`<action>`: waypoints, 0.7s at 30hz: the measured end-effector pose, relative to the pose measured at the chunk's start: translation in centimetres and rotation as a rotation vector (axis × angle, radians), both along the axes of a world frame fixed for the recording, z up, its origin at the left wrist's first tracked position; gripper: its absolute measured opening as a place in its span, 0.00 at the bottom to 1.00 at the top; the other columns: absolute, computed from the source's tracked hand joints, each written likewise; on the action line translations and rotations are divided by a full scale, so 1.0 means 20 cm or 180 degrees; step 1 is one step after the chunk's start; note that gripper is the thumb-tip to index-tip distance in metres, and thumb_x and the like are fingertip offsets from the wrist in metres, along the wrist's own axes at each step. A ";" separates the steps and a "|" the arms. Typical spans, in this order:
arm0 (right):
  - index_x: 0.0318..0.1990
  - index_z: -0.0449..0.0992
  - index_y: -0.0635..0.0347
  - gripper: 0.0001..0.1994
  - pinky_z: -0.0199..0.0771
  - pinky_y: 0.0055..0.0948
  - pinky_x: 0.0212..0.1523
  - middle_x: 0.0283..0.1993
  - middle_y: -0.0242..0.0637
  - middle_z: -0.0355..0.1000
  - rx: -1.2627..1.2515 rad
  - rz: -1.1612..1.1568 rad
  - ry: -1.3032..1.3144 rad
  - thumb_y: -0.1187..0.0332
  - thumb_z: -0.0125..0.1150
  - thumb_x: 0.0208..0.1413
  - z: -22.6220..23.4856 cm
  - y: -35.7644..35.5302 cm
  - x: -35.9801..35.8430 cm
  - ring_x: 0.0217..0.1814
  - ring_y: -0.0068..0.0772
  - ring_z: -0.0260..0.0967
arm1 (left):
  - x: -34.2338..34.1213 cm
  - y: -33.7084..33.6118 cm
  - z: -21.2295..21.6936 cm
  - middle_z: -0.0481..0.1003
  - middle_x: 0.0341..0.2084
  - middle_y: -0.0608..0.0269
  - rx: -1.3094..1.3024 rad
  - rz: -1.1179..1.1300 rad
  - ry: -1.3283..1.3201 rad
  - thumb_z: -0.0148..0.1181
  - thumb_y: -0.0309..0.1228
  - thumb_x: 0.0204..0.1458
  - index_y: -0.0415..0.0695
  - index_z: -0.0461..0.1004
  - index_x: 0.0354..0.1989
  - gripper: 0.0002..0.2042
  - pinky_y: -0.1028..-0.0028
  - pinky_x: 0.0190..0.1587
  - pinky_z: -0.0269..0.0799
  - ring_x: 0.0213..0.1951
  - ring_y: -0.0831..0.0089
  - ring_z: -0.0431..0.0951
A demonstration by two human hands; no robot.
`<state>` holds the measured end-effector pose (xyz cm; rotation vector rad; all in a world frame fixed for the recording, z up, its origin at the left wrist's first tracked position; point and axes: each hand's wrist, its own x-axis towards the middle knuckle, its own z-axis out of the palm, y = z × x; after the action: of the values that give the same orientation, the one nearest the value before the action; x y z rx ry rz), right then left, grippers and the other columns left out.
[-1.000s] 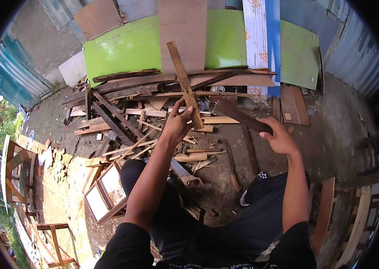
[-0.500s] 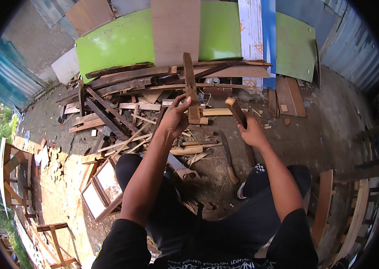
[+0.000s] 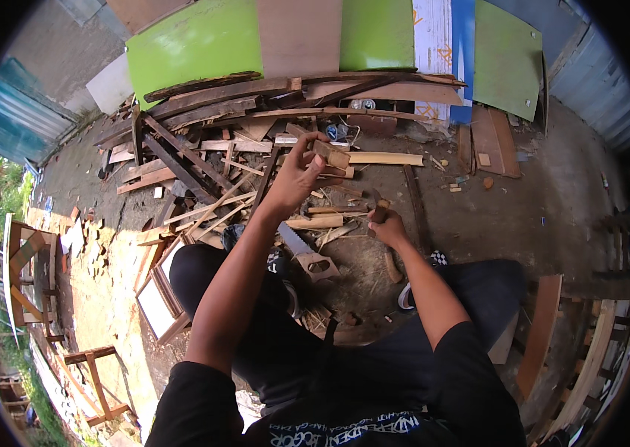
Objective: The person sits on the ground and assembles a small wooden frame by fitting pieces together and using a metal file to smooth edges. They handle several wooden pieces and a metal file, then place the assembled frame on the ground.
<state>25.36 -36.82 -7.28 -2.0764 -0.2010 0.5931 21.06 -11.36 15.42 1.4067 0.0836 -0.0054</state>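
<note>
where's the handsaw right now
In the head view, the handsaw lies near the middle on the ground, just right of the person's left shoe and left of a curved wooden handle.

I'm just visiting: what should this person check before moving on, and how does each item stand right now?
1. Left hand gripping its wooden bar: ok.
2. Right hand gripping its wooden stick: ok.
3. Bar and stick apart: ok, a gap shows between them.
4. Saw out of both hands: ok, it lies between the feet.
5. Knife handle well clear of the right shoe: not ok, it lies close by.
</note>
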 end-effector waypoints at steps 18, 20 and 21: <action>0.56 0.73 0.64 0.24 0.74 0.47 0.52 0.52 0.55 0.76 0.0186 0.0574 -0.0460 0.59 0.70 0.58 0.16 -0.05 -0.06 0.56 0.57 0.74 | -0.07 -0.06 -0.21 0.77 0.29 0.37 0.3914 -0.1321 0.0019 0.57 0.44 0.64 0.42 0.65 0.54 0.20 0.46 0.38 0.72 0.37 0.35 0.78; 0.53 0.74 0.65 0.23 0.75 0.45 0.51 0.48 0.53 0.78 0.0180 0.0629 -0.0691 0.58 0.71 0.57 0.27 -0.02 -0.07 0.54 0.56 0.76 | -0.07 -0.04 -0.28 0.78 0.31 0.36 0.3921 -0.1208 0.0062 0.54 0.45 0.66 0.45 0.65 0.56 0.19 0.45 0.40 0.72 0.37 0.35 0.78; 0.51 0.75 0.66 0.23 0.75 0.44 0.50 0.46 0.52 0.79 0.0153 0.0635 -0.0808 0.57 0.71 0.57 0.31 -0.02 -0.07 0.52 0.55 0.77 | -0.06 -0.06 -0.30 0.78 0.33 0.36 0.3837 -0.1112 0.0106 0.54 0.44 0.66 0.46 0.65 0.58 0.20 0.45 0.41 0.73 0.39 0.35 0.79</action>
<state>23.94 -37.23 -1.13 -2.0952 -0.5688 0.4359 19.90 -12.62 9.51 2.6103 -0.1667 -0.3128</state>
